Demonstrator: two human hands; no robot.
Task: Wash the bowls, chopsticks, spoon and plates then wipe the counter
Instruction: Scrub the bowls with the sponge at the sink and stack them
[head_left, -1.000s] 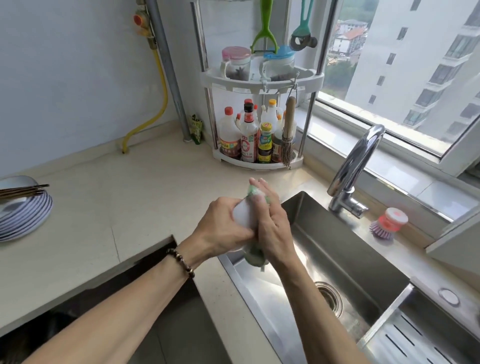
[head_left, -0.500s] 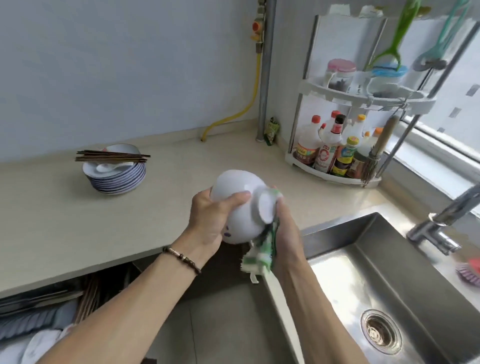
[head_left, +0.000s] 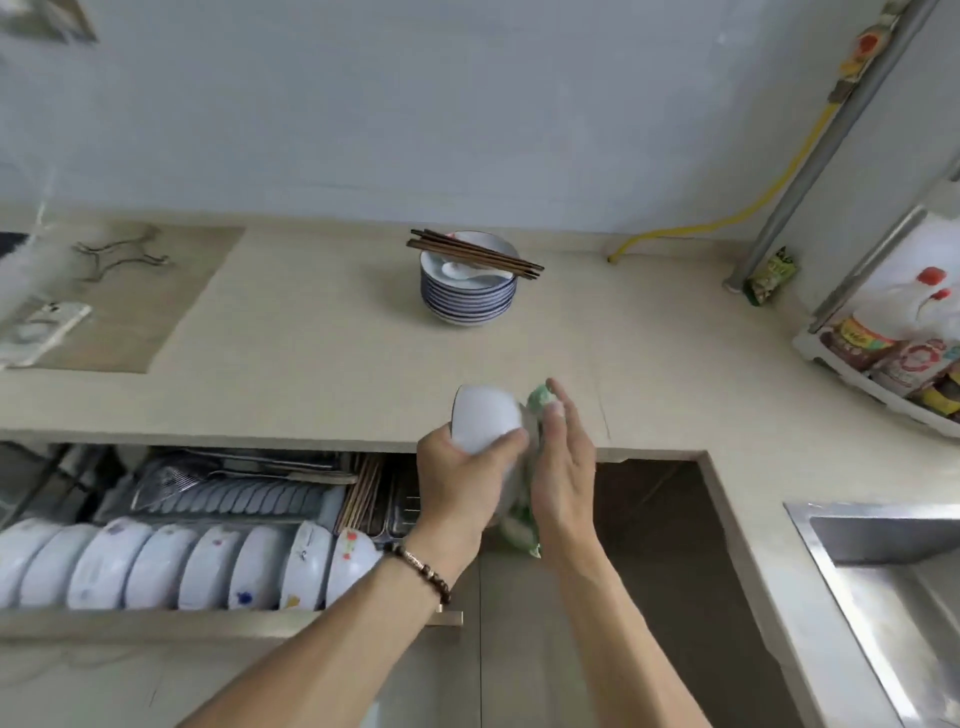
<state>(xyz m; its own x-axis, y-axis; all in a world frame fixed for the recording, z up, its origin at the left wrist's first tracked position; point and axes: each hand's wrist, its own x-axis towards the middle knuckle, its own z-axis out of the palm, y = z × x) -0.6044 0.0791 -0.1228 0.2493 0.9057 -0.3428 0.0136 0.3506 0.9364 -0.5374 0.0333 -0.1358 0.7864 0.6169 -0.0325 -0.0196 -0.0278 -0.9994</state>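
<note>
I see a pale blue-grey painted wall (head_left: 415, 104) behind the beige stone table (head_left: 311, 364). A grey metal pipe (head_left: 810, 156) climbs the right corner, beside a yellow hose (head_left: 769, 192).

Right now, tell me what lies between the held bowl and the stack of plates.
Only bare counter lies between the bowl gripped by the left hand and the plate stack, as the head view shows.

The green cloth (head_left: 522, 530) is mostly hidden behind the right hand (head_left: 563, 467) and the white bowl (head_left: 485, 421). The sink (head_left: 883, 561) and the bottle rack (head_left: 883, 358) are cut off at the right edge. A blurred pale object (head_left: 44, 325) lies far left, unidentifiable. Drawer (head_left: 208, 618) contents at the back are too blurred to tell.
</note>
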